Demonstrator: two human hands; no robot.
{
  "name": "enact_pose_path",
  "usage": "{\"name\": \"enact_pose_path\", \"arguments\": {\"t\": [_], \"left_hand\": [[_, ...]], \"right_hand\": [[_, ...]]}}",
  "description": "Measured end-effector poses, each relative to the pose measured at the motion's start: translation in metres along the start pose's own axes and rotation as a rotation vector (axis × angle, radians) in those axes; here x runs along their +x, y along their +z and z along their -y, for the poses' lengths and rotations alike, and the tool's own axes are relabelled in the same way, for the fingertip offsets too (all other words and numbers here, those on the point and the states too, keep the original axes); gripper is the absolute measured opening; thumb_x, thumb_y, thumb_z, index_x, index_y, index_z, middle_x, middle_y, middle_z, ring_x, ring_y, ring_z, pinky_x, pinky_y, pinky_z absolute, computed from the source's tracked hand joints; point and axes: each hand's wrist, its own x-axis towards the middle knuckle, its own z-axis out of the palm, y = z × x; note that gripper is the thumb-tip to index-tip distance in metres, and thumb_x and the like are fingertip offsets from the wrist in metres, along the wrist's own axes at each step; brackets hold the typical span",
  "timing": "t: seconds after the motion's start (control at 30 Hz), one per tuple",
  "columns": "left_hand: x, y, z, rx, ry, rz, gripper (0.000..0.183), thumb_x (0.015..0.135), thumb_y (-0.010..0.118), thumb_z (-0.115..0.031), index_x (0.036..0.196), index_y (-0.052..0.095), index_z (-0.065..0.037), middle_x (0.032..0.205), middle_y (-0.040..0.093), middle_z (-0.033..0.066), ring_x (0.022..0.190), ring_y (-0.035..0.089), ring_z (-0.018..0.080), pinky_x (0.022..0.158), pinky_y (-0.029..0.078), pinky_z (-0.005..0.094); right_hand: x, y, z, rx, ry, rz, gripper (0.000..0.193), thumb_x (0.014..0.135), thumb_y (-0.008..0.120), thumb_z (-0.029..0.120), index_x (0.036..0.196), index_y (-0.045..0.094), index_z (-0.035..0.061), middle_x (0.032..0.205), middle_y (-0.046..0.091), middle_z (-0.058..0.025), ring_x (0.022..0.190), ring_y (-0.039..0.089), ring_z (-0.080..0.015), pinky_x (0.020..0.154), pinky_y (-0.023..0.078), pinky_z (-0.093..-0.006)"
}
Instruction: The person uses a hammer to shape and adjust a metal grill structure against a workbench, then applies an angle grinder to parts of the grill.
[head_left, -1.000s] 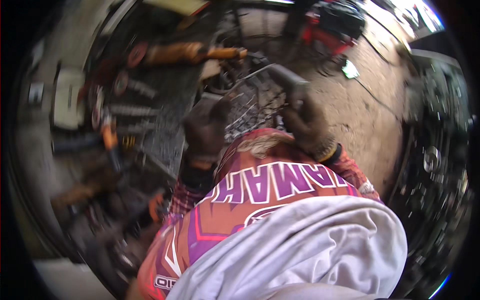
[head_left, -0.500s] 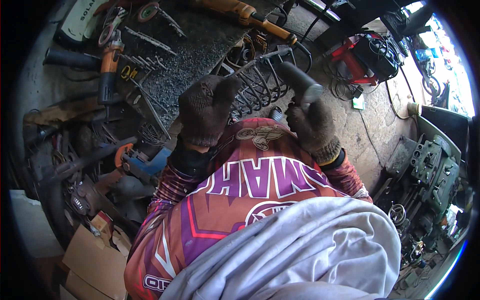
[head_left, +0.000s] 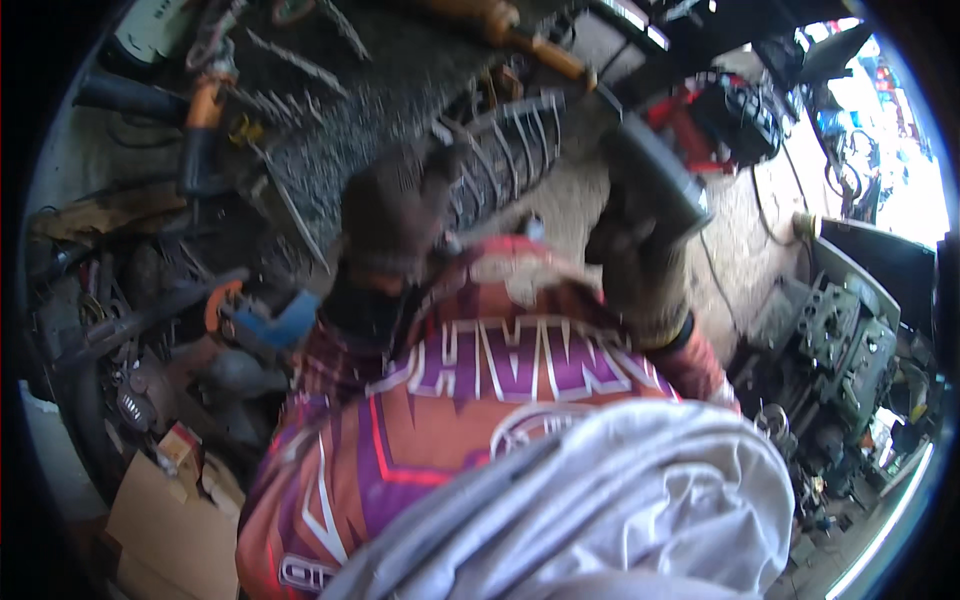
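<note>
A brown knit glove covers my left hand (head_left: 395, 215), which is closed around the near end of a dark metal frame of curved bars (head_left: 512, 148). The frame slants away to the upper right, over the edge of the workbench (head_left: 400, 70). Gloved as well, my right hand (head_left: 640, 250) grips a hammer with a thick grey cylindrical head (head_left: 665, 185). That head is up close to the camera, to the right of the frame and apart from it. The hammer's handle is mostly hidden by the glove, and motion blurs both hands.
An orange and black angle grinder (head_left: 205, 110) lies on the left, and another orange power tool (head_left: 550, 55) at the far edge. A red and black machine (head_left: 715, 125) with cables stands on the floor. Green machinery (head_left: 850, 345) is at right, a cardboard box (head_left: 165, 530) lower left.
My right hand has raised the hammer toward the camera, and its head looks larger and farther right. My left hand keeps hold of the metal frame. The whole view has shifted slightly.
</note>
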Motion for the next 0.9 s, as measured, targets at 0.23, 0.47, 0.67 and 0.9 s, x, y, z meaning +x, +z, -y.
{"name": "enact_pose_path", "arguments": {"t": [0.23,0.47,0.67,0.9], "left_hand": [[0.011,-0.004,0.005,-0.099,-0.079,0.014,0.033,0.093,0.070,-0.033,0.084,0.069,-0.001,0.066,0.060,0.0019,0.065,0.049,0.0078,0.060,0.044,0.0297],[0.013,-0.010,0.007,-0.245,-0.196,0.031,0.033,0.092,0.070,-0.035,0.081,0.068,-0.004,0.064,0.060,0.0098,0.058,0.056,0.0187,0.056,0.045,0.0367],[0.012,-0.017,0.020,-0.311,-0.265,0.024,0.033,0.094,0.068,-0.032,0.080,0.067,-0.003,0.061,0.057,0.0056,0.057,0.051,0.0114,0.055,0.043,0.0328],[0.013,-0.008,0.008,-0.535,-0.287,-0.037,0.029,0.096,0.066,-0.029,0.081,0.067,-0.004,0.063,0.056,-0.0007,0.057,0.049,0.0070,0.053,0.040,0.0283]], "right_hand": [[0.013,-0.002,-0.004,-0.255,-0.018,0.051,0.031,0.095,0.061,0.018,0.118,0.056,-0.0013,0.098,0.065,-0.0126,0.087,0.066,-0.0215,0.074,0.052,-0.0331],[0.021,0.004,-0.017,-0.031,0.011,0.010,0.043,0.098,0.058,0.029,0.128,0.050,-0.0001,0.097,0.061,-0.0076,0.080,0.060,-0.0150,0.066,0.050,-0.0290],[0.016,-0.003,-0.050,0.030,0.039,-0.072,0.037,0.103,0.050,0.029,0.125,0.049,0.0000,0.093,0.060,-0.0066,0.079,0.059,-0.0135,0.067,0.049,-0.0279],[0.044,0.004,-0.029,-0.095,-0.157,-0.165,0.043,0.102,0.050,0.021,0.138,0.044,-0.0022,0.115,0.063,-0.0120,0.093,0.061,-0.0173,0.084,0.049,-0.0319]]}}
